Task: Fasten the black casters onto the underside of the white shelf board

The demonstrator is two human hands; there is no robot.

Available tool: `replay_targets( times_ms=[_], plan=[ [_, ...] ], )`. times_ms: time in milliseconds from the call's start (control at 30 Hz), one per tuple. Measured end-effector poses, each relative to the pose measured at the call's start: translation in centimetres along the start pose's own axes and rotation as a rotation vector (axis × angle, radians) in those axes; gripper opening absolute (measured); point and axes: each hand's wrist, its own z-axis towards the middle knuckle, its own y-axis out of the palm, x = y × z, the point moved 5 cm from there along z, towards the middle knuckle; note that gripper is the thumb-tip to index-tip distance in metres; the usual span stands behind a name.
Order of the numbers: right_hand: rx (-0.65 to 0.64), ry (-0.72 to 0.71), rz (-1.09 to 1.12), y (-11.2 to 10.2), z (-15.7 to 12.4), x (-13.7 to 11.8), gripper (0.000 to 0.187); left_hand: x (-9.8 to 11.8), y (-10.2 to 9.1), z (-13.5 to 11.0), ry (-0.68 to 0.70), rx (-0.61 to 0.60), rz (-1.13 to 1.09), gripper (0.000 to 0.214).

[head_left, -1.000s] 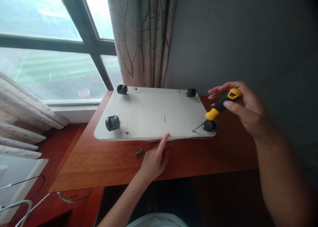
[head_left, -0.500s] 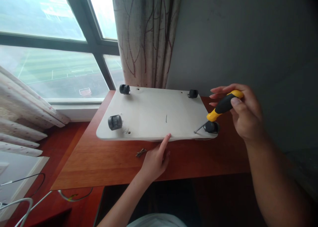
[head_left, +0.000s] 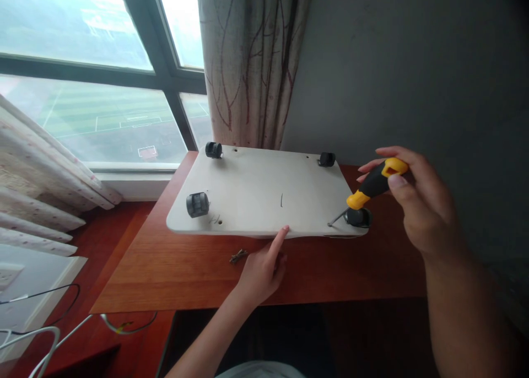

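A white board point(head_left: 248, 188) with rounded corners lies on the wooden table, with black casters near its corners. My right hand point(head_left: 425, 207) holds a yellow-and-black screwdriver point(head_left: 374, 181), thumb against the handle and the other fingers loosely extended. The screwdriver slants down to the left, its tip at a hole or screw near the board's front right corner, beside a caster point(head_left: 359, 217). On the front edge of the board, my left hand point(head_left: 264, 270) rests its outstretched index finger; the other fingers curl underneath, partly hidden. It grips nothing I can see.
Several small screws point(head_left: 238, 256) lie in a pile on the wooden table point(head_left: 165, 273), left of my left hand. A window and curtains point(head_left: 252, 64) stand behind, with a grey wall at the right. Cables point(head_left: 66, 339) hang at the lower left.
The screwdriver handle has turned in my right hand, whose fingers have shifted on it. The tip stays at the same spot on the board. My left finger stays put; the view has shifted slightly.
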Motion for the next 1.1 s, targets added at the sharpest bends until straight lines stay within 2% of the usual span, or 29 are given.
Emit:
replay_targets(
  times_ms=[67,133,233,300,400,533,600,700,800,867,1100],
  plan=[
    [-0.020,0.038,-0.062,-0.4,-0.2,-0.2,0.038,0.0,0.1,0.0,0.007,-0.001,-0.011,0.074],
    [0.057,0.028,-0.284,-1.2,-0.3,-0.5,0.038,-0.1,0.1,-0.1,0.009,-0.003,-0.017,0.074],
    [0.191,-0.072,-0.688,-1.9,-0.2,-1.3,0.040,-0.1,0.1,0.0,0.010,0.000,-0.022,0.074],
    [0.196,-0.113,-0.793,-1.8,-0.2,-1.5,0.043,-0.1,0.0,-0.1,0.011,0.002,-0.025,0.074],
    [0.121,-0.052,-0.671,-1.5,-0.3,-1.0,0.048,0.0,0.1,-0.1,0.008,-0.004,-0.026,0.075],
    [-0.070,0.053,-0.126,-0.8,-0.6,-0.1,0.044,-0.1,0.1,-0.1,0.010,-0.008,-0.020,0.075],
    [-0.101,0.078,0.004,-0.8,-0.6,0.2,0.041,-0.1,0.1,-0.1,0.009,-0.008,-0.018,0.075],
    [-0.016,0.089,-0.130,-1.6,-0.4,0.8,0.042,0.0,0.1,-0.1,0.009,-0.002,-0.020,0.074],
    [0.126,0.048,-0.523,-2.3,-0.3,0.8,0.050,0.2,0.0,-0.1,0.019,0.013,-0.025,0.075],
    [0.172,-0.006,-0.708,-2.3,-0.2,0.3,0.054,0.2,0.0,-0.1,0.018,0.015,-0.022,0.075],
    [0.141,-0.100,-0.757,-2.0,-0.2,-0.9,0.050,-0.1,0.2,-0.2,0.016,0.012,-0.035,0.076]
  ],
)
